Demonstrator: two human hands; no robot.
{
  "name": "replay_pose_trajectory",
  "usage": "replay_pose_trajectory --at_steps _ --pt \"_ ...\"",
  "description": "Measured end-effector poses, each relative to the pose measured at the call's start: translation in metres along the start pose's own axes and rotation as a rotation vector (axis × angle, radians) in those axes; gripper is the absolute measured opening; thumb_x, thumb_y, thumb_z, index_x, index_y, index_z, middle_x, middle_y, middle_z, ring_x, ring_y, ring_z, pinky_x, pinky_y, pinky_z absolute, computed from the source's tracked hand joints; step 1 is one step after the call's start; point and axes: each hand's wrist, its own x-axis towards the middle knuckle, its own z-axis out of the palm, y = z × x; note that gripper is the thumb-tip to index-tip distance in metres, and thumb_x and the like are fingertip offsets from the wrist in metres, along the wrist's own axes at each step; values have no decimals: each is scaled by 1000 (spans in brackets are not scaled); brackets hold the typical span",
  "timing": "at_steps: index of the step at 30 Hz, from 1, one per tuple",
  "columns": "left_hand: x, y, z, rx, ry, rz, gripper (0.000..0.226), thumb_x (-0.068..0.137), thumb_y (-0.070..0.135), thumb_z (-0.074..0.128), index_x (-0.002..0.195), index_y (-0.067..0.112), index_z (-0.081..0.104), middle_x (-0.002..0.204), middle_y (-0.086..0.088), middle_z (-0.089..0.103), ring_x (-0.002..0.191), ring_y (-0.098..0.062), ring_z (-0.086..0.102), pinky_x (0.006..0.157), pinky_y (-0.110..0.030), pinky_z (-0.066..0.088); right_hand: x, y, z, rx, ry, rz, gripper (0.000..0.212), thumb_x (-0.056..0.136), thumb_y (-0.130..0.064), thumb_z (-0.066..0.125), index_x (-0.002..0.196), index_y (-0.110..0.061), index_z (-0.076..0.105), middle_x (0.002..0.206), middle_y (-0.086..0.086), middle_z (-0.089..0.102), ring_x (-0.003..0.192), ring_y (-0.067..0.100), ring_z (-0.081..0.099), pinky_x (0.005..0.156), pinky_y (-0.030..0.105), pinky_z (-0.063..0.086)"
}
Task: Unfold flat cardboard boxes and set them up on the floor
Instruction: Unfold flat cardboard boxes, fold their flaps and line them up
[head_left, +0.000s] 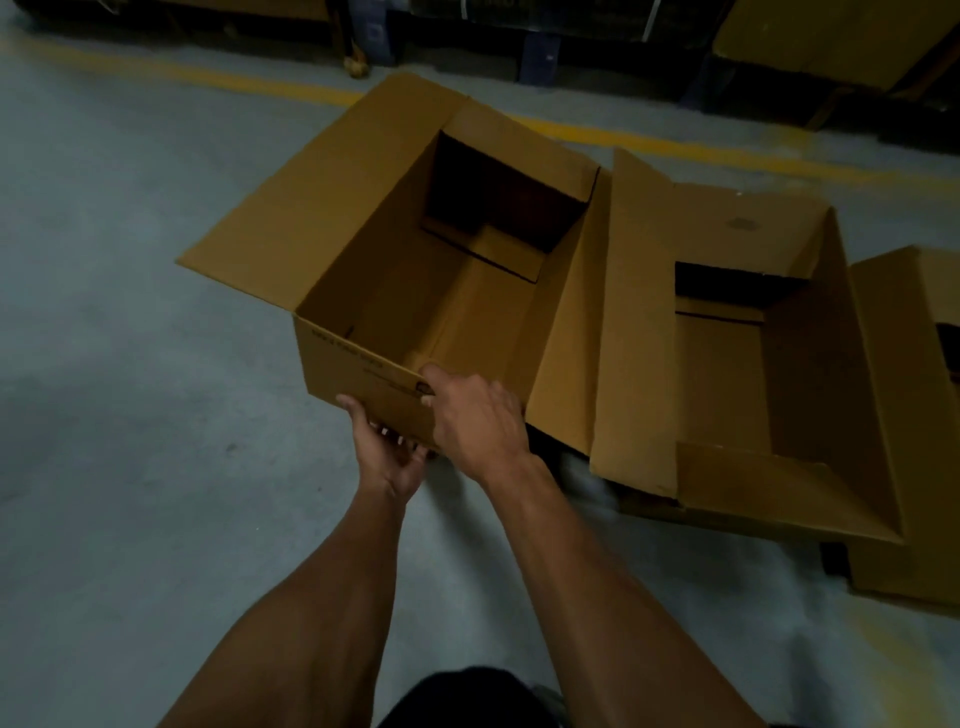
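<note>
Cardboard box (415, 270), opened out, top flaps up and spread, sits on or just above the grey floor (130, 364); contact underneath can't be told. Both hands work its near short wall. Right hand (475, 415) lies over the top edge near that wall's right corner, thumb hooked inside the rim, fingers curled on the outer face, gripping it. Left hand (387, 444) is lower, palm up, fingers curled under the wall's bottom edge, holding it from beneath. Box runs lengthwise straight away from the hands, toward the yellow line (675, 140). Second box (753, 338) stands just to the right, its tall flap touching or nearly touching the first one's right flap. Likely step: seating the box beside its neighbour; any shift should go along that long axis, little room rightward
</note>
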Motion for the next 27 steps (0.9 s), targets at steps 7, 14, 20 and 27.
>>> replay_pose_trajectory --at_steps 7,14,20,27 --pt "-36 67 45 101 -108 186 91 86 86 54 152 23 53 139 -13 68 128 -35 65 111 -54 50 13 -30 -50 111 126 -100 13 109 -26 55 120 -22 56 64 -10 47 53 5 43 52 29 31" --pt "-89 131 108 231 -239 364 83 93 86 38 151 29 55 140 -5 69 129 -29 65 104 -49 53 14 -58 -115 265 370 -155 16 107 -37 57 114 -24 62 60 -7 49 51 9 49 47 29 37" --pt "-144 155 160 301 -294 450 88 86 90 46 150 30 53 138 -5 70 126 -29 68 101 -58 55 5 -58 -161 419 462 -163 26 107 -49 52 118 -28 61 69 -2 62 55 13 59 51 46 53" --pt "-197 169 208 309 -236 649 84 84 79 67 148 28 48 127 -2 75 113 -25 74 96 -59 59 -24 -60 -196 788 511 -159 24 107 -47 52 118 -29 64 99 7 72 89 29 72 76 58 61"
